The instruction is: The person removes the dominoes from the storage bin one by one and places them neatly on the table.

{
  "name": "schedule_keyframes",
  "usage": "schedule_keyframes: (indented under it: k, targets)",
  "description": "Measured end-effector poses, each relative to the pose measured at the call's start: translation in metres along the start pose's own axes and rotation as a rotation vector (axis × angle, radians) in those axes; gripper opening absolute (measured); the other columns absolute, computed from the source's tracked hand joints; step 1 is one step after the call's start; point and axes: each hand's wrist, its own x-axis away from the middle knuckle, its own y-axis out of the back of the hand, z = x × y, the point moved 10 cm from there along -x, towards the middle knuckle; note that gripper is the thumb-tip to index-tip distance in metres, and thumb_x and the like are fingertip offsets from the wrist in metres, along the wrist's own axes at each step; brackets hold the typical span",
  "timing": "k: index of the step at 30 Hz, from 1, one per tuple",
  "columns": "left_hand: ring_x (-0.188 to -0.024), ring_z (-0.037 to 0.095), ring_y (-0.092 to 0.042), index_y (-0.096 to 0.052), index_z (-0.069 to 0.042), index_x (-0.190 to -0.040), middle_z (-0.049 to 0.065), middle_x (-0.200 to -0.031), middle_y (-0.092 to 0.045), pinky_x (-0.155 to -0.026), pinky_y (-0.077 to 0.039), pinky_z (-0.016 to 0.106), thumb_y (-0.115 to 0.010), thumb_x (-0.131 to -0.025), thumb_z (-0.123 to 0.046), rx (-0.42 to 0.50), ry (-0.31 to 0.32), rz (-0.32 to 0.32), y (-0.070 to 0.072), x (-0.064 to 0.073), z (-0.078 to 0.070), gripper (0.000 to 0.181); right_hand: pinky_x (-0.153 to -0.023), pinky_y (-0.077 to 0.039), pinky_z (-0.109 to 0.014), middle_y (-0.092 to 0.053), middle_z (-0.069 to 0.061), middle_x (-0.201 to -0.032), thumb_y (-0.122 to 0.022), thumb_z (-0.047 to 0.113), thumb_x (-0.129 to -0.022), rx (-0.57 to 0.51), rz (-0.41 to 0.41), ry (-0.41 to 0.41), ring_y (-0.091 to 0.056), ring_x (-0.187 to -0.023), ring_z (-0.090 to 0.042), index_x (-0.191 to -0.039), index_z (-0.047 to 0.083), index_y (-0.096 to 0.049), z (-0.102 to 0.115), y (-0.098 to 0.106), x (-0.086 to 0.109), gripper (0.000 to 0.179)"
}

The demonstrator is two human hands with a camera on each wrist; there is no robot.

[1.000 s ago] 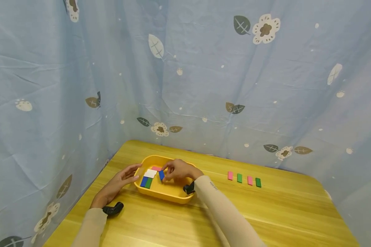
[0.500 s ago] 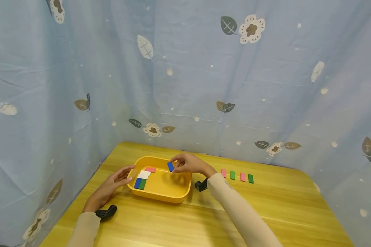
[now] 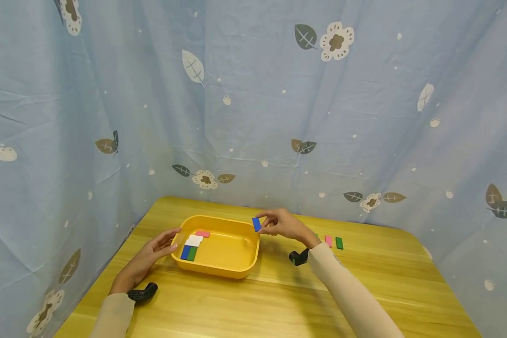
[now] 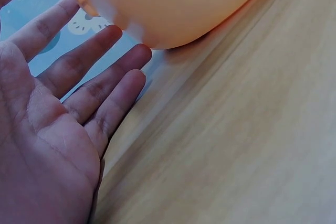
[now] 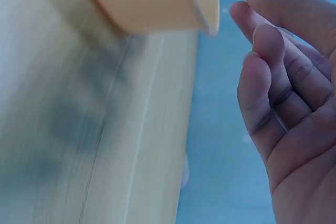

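While the left hand [image 3: 149, 256] lies relaxed by the tray [image 3: 228, 253], the right hand [image 3: 286, 224] pinches a tile [image 3: 256, 224]; it's blue and oblong.

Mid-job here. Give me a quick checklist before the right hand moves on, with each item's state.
1. Blue tile pinched by the right hand: ok.
2. Blue tile clear of the tray: cannot tell; in the head view it overlaps the right rim.
3. Tray steadied by the left hand: cannot tell; the fingers are at its left end, but any pressure does not show.
4. Tiles in the tray grouped at its left end: ok; pink, white, blue and green.
5. Tiles on the table in full view: not ok; one green is partly hidden by the right hand.
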Motion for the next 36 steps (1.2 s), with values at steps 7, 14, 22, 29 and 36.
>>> schedule_keyframes:
  k: [7, 14, 22, 29, 36]
  targets:
    - [-0.154, 0.041, -0.014, -0.037, -0.019, -0.16, 0.01, -0.168, -0.022, -0.12, -0.011, 0.068, -0.06, -0.106, -0.026, -0.004, 0.003, 0.005, -0.001, 0.0, 0.001, 0.059, -0.066, -0.057, -0.047, -0.076, -0.009, -0.097, -0.077, 0.018, -0.095, 0.019, -0.048, -0.033, -0.066, -0.074, -0.033, -0.141, 0.011, -0.061, -0.016, 0.017, 0.027, 0.049]
    - [-0.154, 0.042, -0.015, -0.035, -0.016, -0.16, 0.012, -0.168, -0.021, -0.119, -0.012, 0.07, -0.061, -0.106, -0.027, -0.007, 0.033, 0.003, -0.002, 0.002, 0.003, 0.061, -0.071, -0.058, -0.05, -0.075, -0.004, -0.098, -0.077, 0.025, -0.095, 0.025, -0.07, -0.067, -0.065, -0.087, -0.05, -0.145, 0.009, -0.058, -0.035, 0.028, 0.054, 0.055]
    - [-0.154, 0.042, -0.013, -0.035, -0.017, -0.16, 0.012, -0.168, -0.02, -0.119, -0.013, 0.068, -0.06, -0.106, -0.029, -0.02, 0.025, 0.006, -0.003, -0.001, -0.001, 0.061, -0.071, -0.057, -0.051, -0.074, -0.002, -0.097, -0.077, 0.025, -0.095, 0.036, -0.154, -0.133, -0.064, -0.087, -0.048, -0.143, 0.012, -0.06, -0.059, 0.06, 0.094, 0.052]
    - [-0.154, 0.042, -0.012, -0.034, -0.019, -0.161, 0.011, -0.169, -0.017, -0.119, -0.018, 0.066, -0.057, -0.107, -0.028, -0.036, 0.025, 0.019, -0.002, 0.0, -0.002, 0.059, -0.063, -0.051, -0.031, -0.073, -0.006, -0.098, -0.077, 0.026, -0.095, 0.067, -0.227, -0.179, -0.063, -0.08, -0.036, -0.14, 0.014, -0.062, -0.081, 0.086, 0.135, 0.05]
    - [-0.154, 0.042, -0.014, -0.035, -0.02, -0.161, 0.011, -0.169, -0.018, -0.119, -0.021, 0.064, -0.058, -0.107, -0.029, -0.042, 0.036, 0.02, -0.003, -0.001, -0.001, 0.059, -0.063, -0.053, -0.037, -0.073, -0.013, -0.1, -0.076, 0.027, -0.096, 0.055, -0.273, -0.227, -0.061, -0.082, -0.046, -0.142, 0.013, -0.061, -0.098, 0.106, 0.167, 0.05]
